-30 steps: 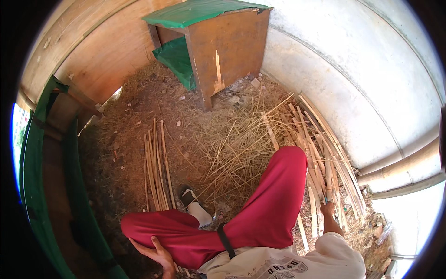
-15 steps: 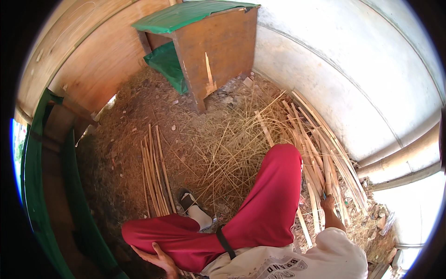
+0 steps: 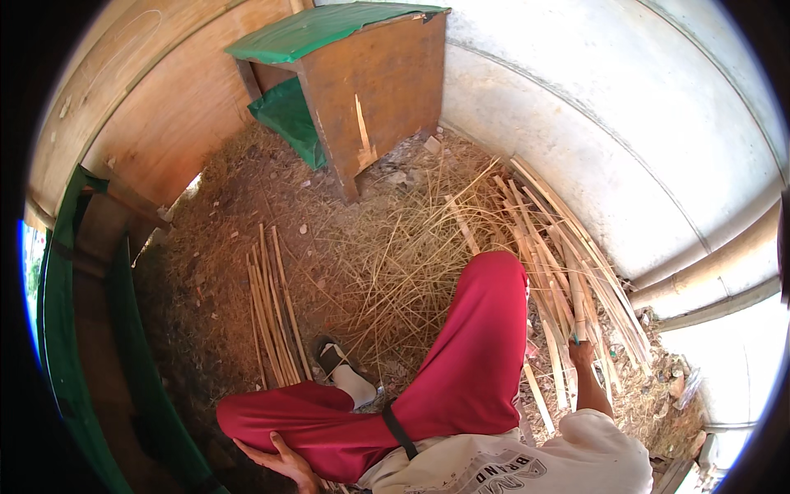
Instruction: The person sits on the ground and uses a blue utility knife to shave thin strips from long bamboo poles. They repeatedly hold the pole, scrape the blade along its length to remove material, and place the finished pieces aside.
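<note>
Along the foot of the pale wall [image 3: 592, 99] lay a loose pile of bamboo strips [image 3: 579, 305], with the right hand [image 3: 582, 354] at its near end beside a small blue-green thing [image 3: 576, 340]; I could not tell whether its grip was closed on anything. The left hand [image 3: 285, 463] had a slack grip, fingers spread against the red trousers [image 3: 461, 362], whose raised knee hid part of a tangle of dry straw [image 3: 395, 272]. More slender strips [image 3: 276, 329] lay left of the foot. Beyond stood a brown wooden cabinet [image 3: 395, 82], green-topped. The floor [image 3: 218, 263] was littered earth, flanked by a plywood wall [image 3: 156, 140] and green sheeting [image 3: 152, 362].
</note>
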`<act>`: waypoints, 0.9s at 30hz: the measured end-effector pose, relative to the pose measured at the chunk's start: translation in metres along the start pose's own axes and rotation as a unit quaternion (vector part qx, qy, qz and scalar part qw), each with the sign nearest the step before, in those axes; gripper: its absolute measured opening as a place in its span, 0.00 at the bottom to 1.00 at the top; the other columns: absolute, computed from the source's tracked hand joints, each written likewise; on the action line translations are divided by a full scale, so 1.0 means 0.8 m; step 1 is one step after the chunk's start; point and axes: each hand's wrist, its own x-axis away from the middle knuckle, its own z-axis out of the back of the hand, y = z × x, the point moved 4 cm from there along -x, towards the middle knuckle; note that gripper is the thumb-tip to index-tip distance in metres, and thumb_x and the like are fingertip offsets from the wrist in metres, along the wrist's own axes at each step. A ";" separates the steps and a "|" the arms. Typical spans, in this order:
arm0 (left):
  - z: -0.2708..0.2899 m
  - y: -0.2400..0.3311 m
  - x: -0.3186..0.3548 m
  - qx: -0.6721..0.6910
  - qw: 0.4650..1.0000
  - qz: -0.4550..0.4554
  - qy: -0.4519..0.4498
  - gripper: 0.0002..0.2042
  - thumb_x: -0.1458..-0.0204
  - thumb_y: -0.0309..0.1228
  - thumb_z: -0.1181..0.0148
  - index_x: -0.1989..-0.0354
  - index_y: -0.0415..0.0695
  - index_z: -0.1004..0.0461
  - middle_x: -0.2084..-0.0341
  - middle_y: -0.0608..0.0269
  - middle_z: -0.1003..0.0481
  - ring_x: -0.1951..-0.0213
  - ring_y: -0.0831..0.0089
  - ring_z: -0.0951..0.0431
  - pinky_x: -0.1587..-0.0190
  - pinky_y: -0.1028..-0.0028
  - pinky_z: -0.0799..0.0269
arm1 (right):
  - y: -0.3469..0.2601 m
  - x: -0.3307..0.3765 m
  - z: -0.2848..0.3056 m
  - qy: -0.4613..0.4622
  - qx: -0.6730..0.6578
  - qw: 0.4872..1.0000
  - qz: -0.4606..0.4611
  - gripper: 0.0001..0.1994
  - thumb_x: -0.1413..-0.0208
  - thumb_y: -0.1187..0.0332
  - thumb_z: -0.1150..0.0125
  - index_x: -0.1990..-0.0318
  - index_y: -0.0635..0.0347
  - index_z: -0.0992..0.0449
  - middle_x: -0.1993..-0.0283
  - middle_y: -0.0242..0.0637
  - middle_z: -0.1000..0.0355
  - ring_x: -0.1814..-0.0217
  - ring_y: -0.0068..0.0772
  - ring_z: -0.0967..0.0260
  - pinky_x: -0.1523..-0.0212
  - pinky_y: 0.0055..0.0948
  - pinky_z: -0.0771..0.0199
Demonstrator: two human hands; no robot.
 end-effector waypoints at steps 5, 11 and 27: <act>0.002 0.007 -0.003 -0.003 1.000 -0.013 -0.002 0.40 0.41 0.45 0.43 0.28 0.35 0.54 0.29 0.40 0.51 0.29 0.50 0.51 0.29 0.56 0.58 | 0.000 -0.021 -0.016 0.014 0.002 0.999 0.039 0.18 0.54 0.60 0.34 0.58 0.63 0.19 0.61 0.58 0.22 0.55 0.59 0.24 0.52 0.50 0.25; 0.002 0.011 0.000 0.019 1.000 -0.002 0.001 0.40 0.41 0.45 0.42 0.28 0.35 0.53 0.30 0.40 0.52 0.29 0.50 0.51 0.28 0.56 0.59 | 0.004 -0.041 -0.039 -0.154 -0.058 0.986 -0.033 0.29 0.64 0.59 0.23 0.53 0.65 0.22 0.60 0.56 0.22 0.57 0.51 0.22 0.55 0.44 0.22; 0.001 0.006 0.001 0.026 1.000 0.006 0.009 0.39 0.41 0.43 0.42 0.28 0.36 0.53 0.29 0.41 0.51 0.29 0.51 0.50 0.28 0.56 0.58 | 0.041 -0.065 -0.075 -0.118 -0.077 0.990 0.015 0.27 0.60 0.52 0.25 0.59 0.65 0.21 0.68 0.49 0.22 0.74 0.44 0.21 0.68 0.36 0.20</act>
